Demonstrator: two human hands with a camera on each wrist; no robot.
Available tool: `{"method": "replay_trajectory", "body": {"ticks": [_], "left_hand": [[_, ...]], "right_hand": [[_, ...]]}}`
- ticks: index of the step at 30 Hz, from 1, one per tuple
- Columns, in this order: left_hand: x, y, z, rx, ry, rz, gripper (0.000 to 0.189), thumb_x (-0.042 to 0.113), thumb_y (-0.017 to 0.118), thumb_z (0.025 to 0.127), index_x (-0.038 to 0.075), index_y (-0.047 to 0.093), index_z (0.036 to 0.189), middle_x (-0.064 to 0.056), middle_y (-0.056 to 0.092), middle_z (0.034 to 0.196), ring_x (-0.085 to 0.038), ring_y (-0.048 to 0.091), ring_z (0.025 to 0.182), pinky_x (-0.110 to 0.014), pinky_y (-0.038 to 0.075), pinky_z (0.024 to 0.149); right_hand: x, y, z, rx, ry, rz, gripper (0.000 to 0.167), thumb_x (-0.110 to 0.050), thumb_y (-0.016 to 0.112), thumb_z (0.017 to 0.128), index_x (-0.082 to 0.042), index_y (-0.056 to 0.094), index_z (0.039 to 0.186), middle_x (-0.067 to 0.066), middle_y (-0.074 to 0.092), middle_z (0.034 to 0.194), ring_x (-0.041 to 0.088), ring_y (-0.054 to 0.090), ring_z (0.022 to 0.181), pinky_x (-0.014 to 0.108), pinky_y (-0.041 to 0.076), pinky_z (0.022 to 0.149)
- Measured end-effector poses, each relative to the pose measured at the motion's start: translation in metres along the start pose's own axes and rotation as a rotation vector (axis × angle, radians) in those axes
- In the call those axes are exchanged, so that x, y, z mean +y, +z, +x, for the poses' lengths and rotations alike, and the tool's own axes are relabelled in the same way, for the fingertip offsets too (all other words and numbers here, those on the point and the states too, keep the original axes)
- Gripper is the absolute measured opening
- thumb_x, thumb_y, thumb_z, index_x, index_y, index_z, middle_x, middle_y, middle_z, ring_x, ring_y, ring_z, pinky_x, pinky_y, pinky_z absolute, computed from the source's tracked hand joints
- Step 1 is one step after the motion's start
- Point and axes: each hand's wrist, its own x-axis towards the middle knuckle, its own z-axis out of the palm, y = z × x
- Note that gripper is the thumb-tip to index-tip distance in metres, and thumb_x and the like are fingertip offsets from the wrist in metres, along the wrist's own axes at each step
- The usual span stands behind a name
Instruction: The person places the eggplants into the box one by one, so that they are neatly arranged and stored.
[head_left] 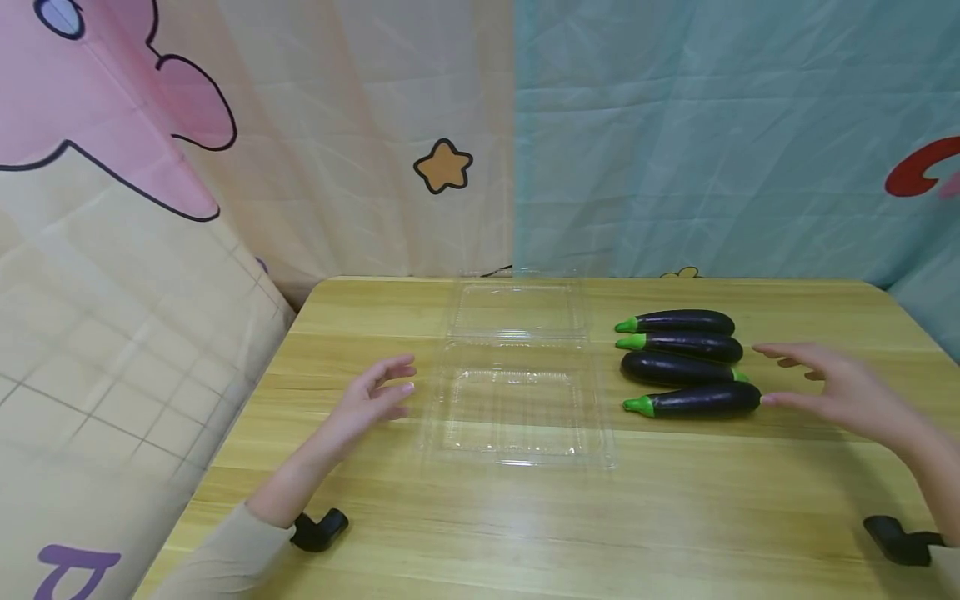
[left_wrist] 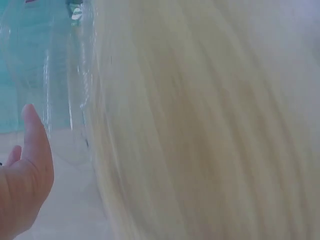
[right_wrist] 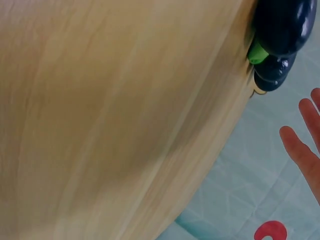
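Several dark purple eggplants with green stems lie in a stack of rows on the right part of the table; the nearest eggplant (head_left: 701,400) has its stem to the left. Close to its right end is my right hand (head_left: 847,387), fingers spread apart and holding nothing. A clear plastic clamshell box (head_left: 517,460) stands unfolded in the middle, its lid (head_left: 517,287) laid back toward the curtain. Left of the box, my left hand (head_left: 371,396) hovers with loosely bent fingers, gripping nothing. The right wrist view shows an eggplant (right_wrist: 285,25) near the table edge.
The wooden table (head_left: 637,517) fills the lower part of the head view. A printed curtain (head_left: 675,150) hangs along its far side, with a tiled-pattern cloth (head_left: 97,367) on the left. Black straps with a small device (head_left: 321,530) sit at the wrists.
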Motion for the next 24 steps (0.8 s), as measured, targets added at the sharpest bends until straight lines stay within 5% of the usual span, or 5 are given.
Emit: {"method": "replay_trajectory", "body": {"ticks": [6, 17, 24], "left_hand": [[-0.003, 0.01, 0.005, -0.011, -0.061, -0.087, 0.057, 0.008, 0.056, 0.091, -0.002, 0.03, 0.142, -0.025, 0.035, 0.138, -0.038, 0.042, 0.12, -0.041, 0.047, 0.091], [-0.006, 0.016, 0.006, -0.067, -0.104, -0.107, 0.063, 0.004, 0.058, 0.089, 0.003, 0.028, 0.144, -0.025, 0.035, 0.136, -0.024, 0.053, 0.104, -0.028, 0.049, 0.084], [-0.005, 0.018, 0.007, -0.059, -0.104, -0.134, 0.064, 0.001, 0.057, 0.089, 0.002, 0.026, 0.145, -0.021, 0.04, 0.126, -0.016, 0.056, 0.093, -0.024, 0.05, 0.08]], "right_hand": [[-0.002, 0.009, 0.004, -0.028, -0.035, 0.024, 0.058, -0.02, 0.081, 0.071, -0.005, 0.059, 0.122, 0.013, 0.06, 0.114, -0.013, 0.04, 0.095, 0.037, 0.05, 0.069], [-0.002, 0.019, 0.008, -0.049, -0.065, 0.061, 0.049, -0.019, 0.082, 0.069, -0.009, 0.064, 0.113, -0.011, 0.056, 0.11, -0.003, 0.05, 0.089, 0.029, 0.05, 0.066], [-0.003, 0.024, 0.01, -0.029, -0.111, 0.076, 0.046, -0.017, 0.083, 0.067, -0.008, 0.065, 0.109, -0.015, 0.056, 0.106, -0.003, 0.052, 0.087, 0.028, 0.05, 0.063]]}}
